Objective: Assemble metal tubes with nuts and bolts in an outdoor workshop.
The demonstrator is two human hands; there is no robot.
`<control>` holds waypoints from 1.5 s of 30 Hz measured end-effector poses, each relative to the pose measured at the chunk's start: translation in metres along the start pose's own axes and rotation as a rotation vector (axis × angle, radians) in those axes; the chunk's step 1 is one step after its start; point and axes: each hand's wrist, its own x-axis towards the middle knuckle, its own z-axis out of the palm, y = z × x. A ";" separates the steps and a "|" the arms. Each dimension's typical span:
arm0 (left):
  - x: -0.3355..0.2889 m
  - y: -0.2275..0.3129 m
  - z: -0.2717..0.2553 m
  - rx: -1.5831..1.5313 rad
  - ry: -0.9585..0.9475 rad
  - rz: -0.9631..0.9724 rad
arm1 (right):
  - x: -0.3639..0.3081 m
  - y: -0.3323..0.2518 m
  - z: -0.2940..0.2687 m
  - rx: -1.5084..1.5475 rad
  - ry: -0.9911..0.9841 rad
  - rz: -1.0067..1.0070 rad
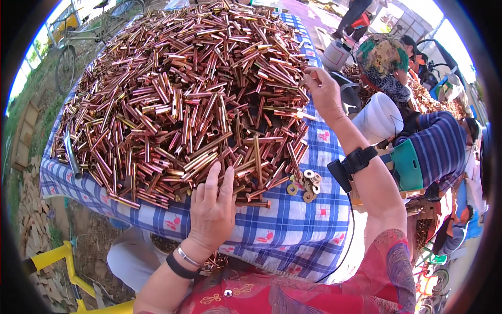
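A big heap of copper- and gold-coloured metal tubes [172, 104] covers most of the table, some of them slotted. My left hand [212, 214] lies at the heap's near edge, its fingers stretched out over the tubes and holding nothing. Beside it, a bolt [256, 204] with a hexagonal head rests on the cloth. At the heap's right edge, my right hand [325, 95] has its thumb and fingers drawn together; what they pinch, if anything, is too small to make out. Several washers [308, 187] sit in a loose cluster right of the heap's near corner.
A blue-and-white checked cloth [298, 230] drapes over the table. To the right stand a white bucket [377, 116] and a person in a striped top [439, 149], with more people beyond. A dark cable [351, 230] hangs from my right wrist strap. Yellow metal tubing [68, 256] is at lower left.
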 end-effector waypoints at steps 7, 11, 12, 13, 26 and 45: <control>-0.007 0.001 0.003 0.131 0.118 0.016 | -0.037 -0.017 -0.025 0.357 0.097 0.173; -0.009 0.001 0.004 0.178 0.174 0.042 | -0.079 -0.054 -0.043 0.499 0.077 0.278; -0.010 0.003 0.003 0.183 0.178 0.050 | -0.094 -0.063 -0.048 0.496 0.072 0.289; -0.011 0.000 0.003 0.191 0.202 0.057 | -0.109 -0.075 -0.050 0.578 0.026 0.305; -0.059 0.034 -0.021 -0.132 0.247 -0.052 | -0.259 -0.109 -0.057 0.193 -0.135 0.360; -0.111 0.069 -0.007 -1.641 -0.268 -0.960 | -0.322 -0.167 -0.026 0.203 -0.354 0.130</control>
